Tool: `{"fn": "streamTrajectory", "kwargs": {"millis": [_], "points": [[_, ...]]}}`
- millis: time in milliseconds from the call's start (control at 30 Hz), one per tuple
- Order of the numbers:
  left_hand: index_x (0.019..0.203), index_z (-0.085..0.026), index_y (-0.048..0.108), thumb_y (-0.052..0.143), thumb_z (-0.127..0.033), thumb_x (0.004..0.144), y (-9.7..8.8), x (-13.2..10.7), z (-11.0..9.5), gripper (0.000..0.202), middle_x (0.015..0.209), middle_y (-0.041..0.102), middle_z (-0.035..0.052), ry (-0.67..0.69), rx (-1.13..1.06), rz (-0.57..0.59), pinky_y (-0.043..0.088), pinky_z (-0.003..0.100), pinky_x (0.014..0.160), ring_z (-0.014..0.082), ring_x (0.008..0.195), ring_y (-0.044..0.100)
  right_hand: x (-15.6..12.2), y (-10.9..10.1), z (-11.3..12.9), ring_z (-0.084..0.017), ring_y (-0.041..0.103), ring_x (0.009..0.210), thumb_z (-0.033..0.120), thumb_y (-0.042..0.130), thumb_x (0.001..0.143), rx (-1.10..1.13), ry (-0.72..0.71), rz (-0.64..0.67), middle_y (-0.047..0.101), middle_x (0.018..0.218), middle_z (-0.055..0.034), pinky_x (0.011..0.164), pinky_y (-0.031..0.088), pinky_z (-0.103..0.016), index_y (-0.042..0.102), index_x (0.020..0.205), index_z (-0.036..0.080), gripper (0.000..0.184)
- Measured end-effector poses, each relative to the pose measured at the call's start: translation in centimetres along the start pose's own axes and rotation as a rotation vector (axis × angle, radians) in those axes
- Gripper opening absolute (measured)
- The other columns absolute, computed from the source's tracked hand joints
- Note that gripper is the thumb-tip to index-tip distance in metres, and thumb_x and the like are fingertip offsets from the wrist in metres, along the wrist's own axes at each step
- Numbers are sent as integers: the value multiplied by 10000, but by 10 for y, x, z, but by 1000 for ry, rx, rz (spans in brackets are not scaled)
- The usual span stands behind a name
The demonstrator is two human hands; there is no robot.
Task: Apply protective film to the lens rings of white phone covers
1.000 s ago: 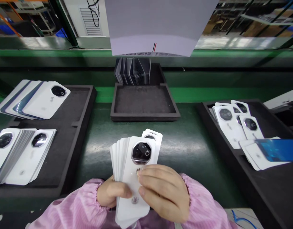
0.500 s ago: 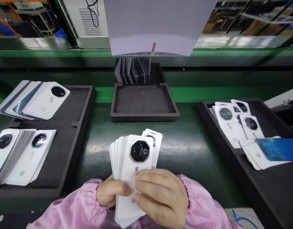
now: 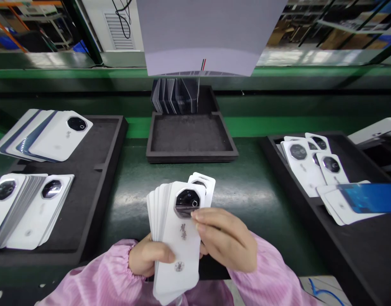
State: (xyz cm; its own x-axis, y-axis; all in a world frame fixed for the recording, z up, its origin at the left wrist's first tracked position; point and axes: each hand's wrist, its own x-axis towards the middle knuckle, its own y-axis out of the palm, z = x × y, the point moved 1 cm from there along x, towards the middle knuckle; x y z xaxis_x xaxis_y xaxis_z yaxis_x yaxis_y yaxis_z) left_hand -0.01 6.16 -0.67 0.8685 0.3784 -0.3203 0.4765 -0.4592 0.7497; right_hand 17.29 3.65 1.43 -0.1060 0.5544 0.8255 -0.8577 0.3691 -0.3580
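My left hand (image 3: pixel 149 257) grips a fanned stack of white phone back covers (image 3: pixel 178 242) low in the middle of the view, thumb across the front cover. The top cover shows a dark octagonal camera ring (image 3: pixel 187 202). My right hand (image 3: pixel 225 240) is closed in a pinch, its fingertips touching the top cover just below and right of the camera ring. Both arms wear pink sleeves.
A black foam tray (image 3: pixel 96 170) at the left holds more stacks of white covers (image 3: pixel 45 136). A black tray (image 3: pixel 190 138) stands ahead with dark upright parts at its back. At the right a black tray (image 3: pixel 357 246) carries covers (image 3: pixel 305 163) and a blue-filmed one (image 3: pixel 362 197). Green belt surface (image 3: pixel 259 191) lies between.
My right hand has slid up the top cover from its lower middle to the edge of the camera ring. The stack and left hand stay almost still.
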Motion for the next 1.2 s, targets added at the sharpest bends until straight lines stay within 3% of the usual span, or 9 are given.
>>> {"fn": "streamTrajectory", "kwargs": {"millis": [133, 233, 367, 433, 567, 633, 867, 1033, 1200], "points": [[1057, -93, 654, 544, -127, 529, 1, -1, -1, 540, 1000, 697, 127, -71, -2, -25, 481, 317, 706, 251, 878, 627, 1, 2, -10, -180, 573, 1070, 15, 591, 761, -137, 180, -20, 594, 1096, -106, 904, 521, -320, 529, 1167, 159, 434], [1116, -126, 629, 565, -115, 526, 1, -2, -2, 594, 1067, 683, 123, -114, 2, -1, 474, 323, 721, 258, 904, 624, 5, 3, -16, -265, 449, 1228, 204, 640, 780, -67, 441, 98, 480, 1290, -161, 982, 445, -448, 430, 1282, 146, 548], [1245, -180, 537, 620, -147, 563, 2, -1, -4, 688, 1106, 670, 129, -161, 48, 22, 453, 369, 792, 294, 1000, 602, 5, -2, -30, -216, 606, 994, 312, 643, 776, 230, 796, 223, 628, 1090, -82, 848, 513, -377, 583, 1084, 197, 333], [1253, -182, 530, 624, -155, 566, 3, -1, -6, 694, 1100, 673, 126, -175, 60, 41, 450, 373, 806, 289, 1007, 599, 4, -13, -42, -168, 633, 818, 304, 655, 761, 278, 909, 4, 666, 908, -32, 750, 522, -320, 614, 970, 201, 237], [1245, -129, 532, 578, -156, 536, 6, -3, -8, 711, 1040, 687, 130, -117, 16, 88, 456, 355, 786, 262, 945, 607, 0, -46, -69, -96, 586, 671, 306, 694, 713, 295, 894, -806, 621, 766, 26, 693, 486, -251, 605, 863, 192, 208], [1258, -107, 512, 560, -165, 540, 5, -4, -9, 722, 1022, 685, 136, -47, -33, 106, 446, 362, 800, 257, 929, 605, -2, -54, -80, -80, 570, 674, 315, 711, 685, 308, 862, -961, 606, 765, 37, 724, 470, -242, 598, 830, 188, 223], [1232, -86, 515, 549, -187, 539, 2, -7, -13, 702, 1010, 666, 152, 80, -73, 68, 410, 403, 833, 269, 925, 583, -5, -33, -92, -128, 568, 593, 459, 693, 653, 401, 1131, -399, 624, 711, -5, 578, 459, -275, 606, 848, 169, 360], [1237, -86, 517, 543, -188, 528, 4, -7, -13, 717, 977, 681, 135, 105, -86, 99, 414, 380, 819, 256, 895, 593, -10, -25, -92, -146, 580, 622, 383, 663, 692, 255, 1104, -158, 637, 731, -6, 611, 459, -299, 601, 861, 182, 269], [1259, -84, 501, 543, -185, 519, -1, -8, -8, 747, 1010, 676, 152, 87, -73, 99, 408, 394, 834, 273, 925, 594, -11, 11, -79, -240, 568, 776, 219, 699, 612, 53, 967, 69, 626, 781, -46, 772, 441, -458, 657, 751, 191, 148]]}}
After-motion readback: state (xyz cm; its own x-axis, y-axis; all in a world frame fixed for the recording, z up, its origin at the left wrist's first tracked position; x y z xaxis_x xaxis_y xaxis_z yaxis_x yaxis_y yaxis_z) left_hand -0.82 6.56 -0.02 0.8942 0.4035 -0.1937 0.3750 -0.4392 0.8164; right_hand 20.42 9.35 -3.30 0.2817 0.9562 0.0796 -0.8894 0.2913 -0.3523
